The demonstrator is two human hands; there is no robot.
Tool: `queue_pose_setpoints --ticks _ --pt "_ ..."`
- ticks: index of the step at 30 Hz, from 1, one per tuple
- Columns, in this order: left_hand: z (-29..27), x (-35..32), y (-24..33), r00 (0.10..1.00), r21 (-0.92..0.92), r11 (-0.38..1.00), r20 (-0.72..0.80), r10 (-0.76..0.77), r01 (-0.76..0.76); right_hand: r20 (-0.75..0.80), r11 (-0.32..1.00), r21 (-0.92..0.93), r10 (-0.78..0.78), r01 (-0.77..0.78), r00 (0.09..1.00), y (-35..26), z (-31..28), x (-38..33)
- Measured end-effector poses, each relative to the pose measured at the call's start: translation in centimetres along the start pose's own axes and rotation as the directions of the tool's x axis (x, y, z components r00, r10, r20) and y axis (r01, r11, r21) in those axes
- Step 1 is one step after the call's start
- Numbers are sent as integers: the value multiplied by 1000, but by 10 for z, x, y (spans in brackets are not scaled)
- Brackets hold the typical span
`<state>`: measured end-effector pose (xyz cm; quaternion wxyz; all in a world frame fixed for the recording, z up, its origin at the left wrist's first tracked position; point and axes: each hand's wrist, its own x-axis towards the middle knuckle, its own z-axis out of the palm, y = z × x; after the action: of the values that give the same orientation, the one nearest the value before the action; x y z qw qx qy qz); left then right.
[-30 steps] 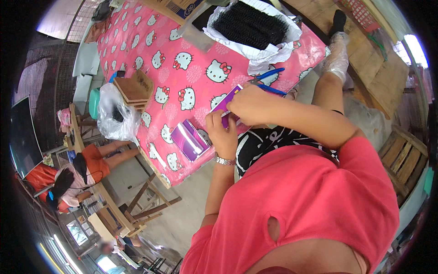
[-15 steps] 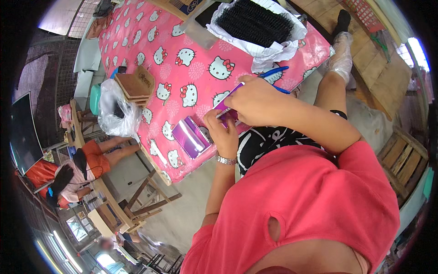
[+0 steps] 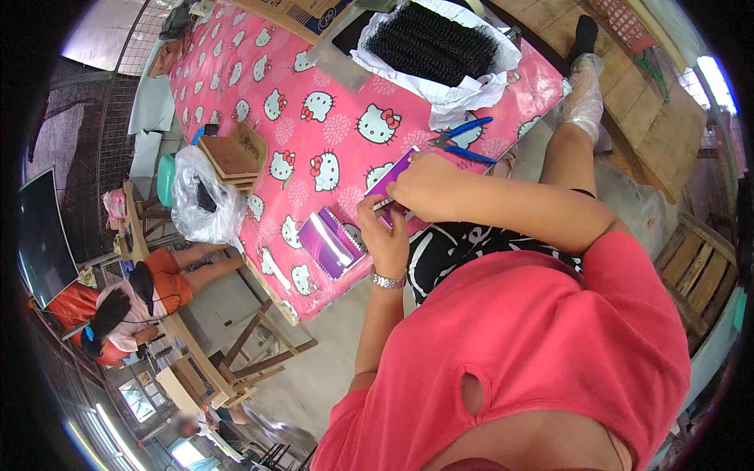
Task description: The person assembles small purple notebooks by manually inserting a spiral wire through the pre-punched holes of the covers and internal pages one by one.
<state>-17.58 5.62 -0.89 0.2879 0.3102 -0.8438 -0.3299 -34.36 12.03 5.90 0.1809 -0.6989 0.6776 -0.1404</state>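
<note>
Two hands are engaged on one item in the head view, the only view. The left hand (image 3: 385,239) grips the near end of a purple booklet (image 3: 386,184) between thumb and fingers. The right hand (image 3: 430,187) is curled over the booklet's right side; its fingertips are hidden, so whether they pinch the cover or something finer cannot be told. The booklet lies aslant above the near edge of the table, with a pale toothed strip showing between the hands, apparently a binding edge.

Handling, in this inspector's judgement: the left pinch should hold the pages square and flush, while the right fingers make small, even movements along the bound edge. Forcing could bend the cover or tear the holes. Keeping the fingers low would leave the strip in sight.

Edges and room: the table's near edge passes close under both hands, leaving little support on the person's side. A spiral-bound purple notebook (image 3: 331,242) rests just left of the left hand, limiting travel that way. Blue-handled cutting pliers (image 3: 470,132) lie open beyond the right hand, near the table's right edge. The best clearance is straight ahead, over the pink patterned tablecloth (image 3: 345,174), short of the paper-lined box (image 3: 510,59) of black coils (image 3: 430,43).
</note>
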Motion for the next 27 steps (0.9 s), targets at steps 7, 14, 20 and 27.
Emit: queue_pose_setpoints --ticks 7,14,20,27 --pt "0 4 8 999 -47 998 16 -38 38 -15 999 -26 -28 27 999 -6 5 -1" --pt "-1 9 11 1000 3 1000 9 -23 23 -298 997 -29 -76 70 952 -13 3 -5" --pt "-3 3 -14 977 -296 933 -4 -215 204 -216 986 165 72 -36 974 16 -20 -10" --pt "-16 6 -10 943 -436 861 -72 -324 263 -362 959 14 270 -285 892 101 46 -56"
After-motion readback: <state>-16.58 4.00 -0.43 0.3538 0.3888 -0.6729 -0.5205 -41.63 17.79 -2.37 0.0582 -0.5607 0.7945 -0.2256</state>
